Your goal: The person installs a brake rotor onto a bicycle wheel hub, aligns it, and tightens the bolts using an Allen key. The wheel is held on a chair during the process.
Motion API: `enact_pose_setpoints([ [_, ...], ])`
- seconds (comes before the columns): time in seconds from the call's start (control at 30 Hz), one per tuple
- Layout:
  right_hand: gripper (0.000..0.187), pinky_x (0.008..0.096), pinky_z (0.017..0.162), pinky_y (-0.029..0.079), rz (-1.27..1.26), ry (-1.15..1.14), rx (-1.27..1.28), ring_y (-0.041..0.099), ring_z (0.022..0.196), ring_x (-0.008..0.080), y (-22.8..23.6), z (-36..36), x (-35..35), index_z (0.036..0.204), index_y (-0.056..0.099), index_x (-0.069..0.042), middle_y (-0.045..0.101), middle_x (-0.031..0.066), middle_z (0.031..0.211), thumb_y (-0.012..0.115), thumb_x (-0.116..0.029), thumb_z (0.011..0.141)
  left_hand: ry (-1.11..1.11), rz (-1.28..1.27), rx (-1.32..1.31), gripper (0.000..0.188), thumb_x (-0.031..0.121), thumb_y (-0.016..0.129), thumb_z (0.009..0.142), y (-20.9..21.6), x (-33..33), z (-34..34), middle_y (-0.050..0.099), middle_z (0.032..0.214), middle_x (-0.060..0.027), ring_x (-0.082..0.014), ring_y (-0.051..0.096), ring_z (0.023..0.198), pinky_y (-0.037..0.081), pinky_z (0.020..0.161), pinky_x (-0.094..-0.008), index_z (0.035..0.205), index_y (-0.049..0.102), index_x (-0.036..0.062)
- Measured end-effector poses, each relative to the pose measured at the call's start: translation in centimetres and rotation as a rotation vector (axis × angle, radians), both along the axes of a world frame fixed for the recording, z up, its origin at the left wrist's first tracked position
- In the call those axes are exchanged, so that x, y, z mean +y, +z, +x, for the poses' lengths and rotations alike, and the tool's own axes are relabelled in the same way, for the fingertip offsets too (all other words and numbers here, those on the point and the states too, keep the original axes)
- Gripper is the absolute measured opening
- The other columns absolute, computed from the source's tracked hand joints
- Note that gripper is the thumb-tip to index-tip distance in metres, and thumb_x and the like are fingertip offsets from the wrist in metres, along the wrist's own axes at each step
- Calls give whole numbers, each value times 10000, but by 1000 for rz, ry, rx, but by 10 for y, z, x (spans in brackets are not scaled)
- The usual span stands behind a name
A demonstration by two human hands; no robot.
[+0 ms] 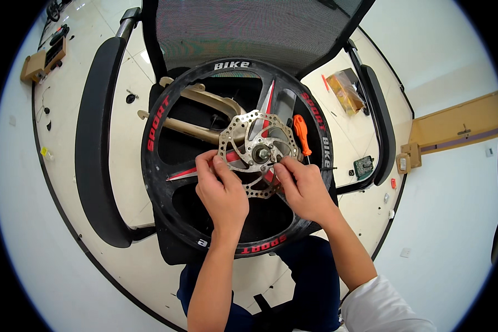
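Observation:
A black spoked bike wheel [152, 171] with red and white markings lies flat on the seat of an office chair. At its hub sits a silver brake disc [260, 192] with a perforated rim, around a threaded axle [264, 154]. My left hand [221, 191] pinches the disc's left edge between thumb and fingers. Close to the axle, the fingertips of my right hand [304, 188] are pressed together over the disc's right side; what they hold is too small and covered to name. Under the wheel, a beige fork [205, 99] shows between the spokes.
An orange-handled tool [300, 131] rests inside the wheel's right side. Padded armrests [98, 144] flank the chair, whose mesh backrest [249, 33] rises behind. A yellowish package [346, 95], a cardboard box [34, 66] and small loose parts lie on the tiled floor [102, 216].

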State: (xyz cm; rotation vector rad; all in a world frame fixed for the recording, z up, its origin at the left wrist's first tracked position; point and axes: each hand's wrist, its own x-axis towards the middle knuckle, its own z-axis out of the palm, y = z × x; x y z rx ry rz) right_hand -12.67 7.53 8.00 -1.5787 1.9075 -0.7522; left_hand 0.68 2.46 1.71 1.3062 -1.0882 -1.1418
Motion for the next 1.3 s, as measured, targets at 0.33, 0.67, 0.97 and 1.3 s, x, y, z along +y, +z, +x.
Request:
enact_pose_setpoints([
  [0.33, 174, 463, 534, 446, -91, -17, 44, 577, 585, 438, -2, 19, -3, 859, 570, 22, 573, 234, 637, 579, -104, 980, -41, 4, -29, 190, 133, 429, 1050, -4, -1, 3, 587, 743, -61, -99, 539, 557, 432, 528, -269, 1030, 533, -25],
  [0.67, 188, 463, 516, 439, -125, -122, 85, 576, 566, 441, -13, 35, -9, 847, 583, 33, 568, 248, 615, 586, -104, 975, -12, 39, 38, 151, 118, 459, 1020, 0, -2, -2, 595, 653, -140, -275, 605, 558, 440, 550, -381, 1000, 507, -24],
  [0.97, 230, 499, 550, 432, -106, -238, 134, 579, 608, 466, -14, 53, -6, 842, 582, 44, 575, 272, 654, 551, -126, 994, -34, 12, 31, 223, 158, 441, 1036, -2, -1, 2, 607, 646, -99, -166, 578, 521, 434, 521, -336, 978, 548, -29],
  [1.3, 349, 416, 463, 387, -5, -471, -275, 513, 487, 342, -31, 65, -16, 789, 564, 0, 558, 166, 619, 499, -241, 1031, -202, -30, 42, 244, 178, 484, 1020, 2, -10, 13, 689, 823, -199, -363, 663, 731, 480, 662, -428, 977, 604, -29],
])
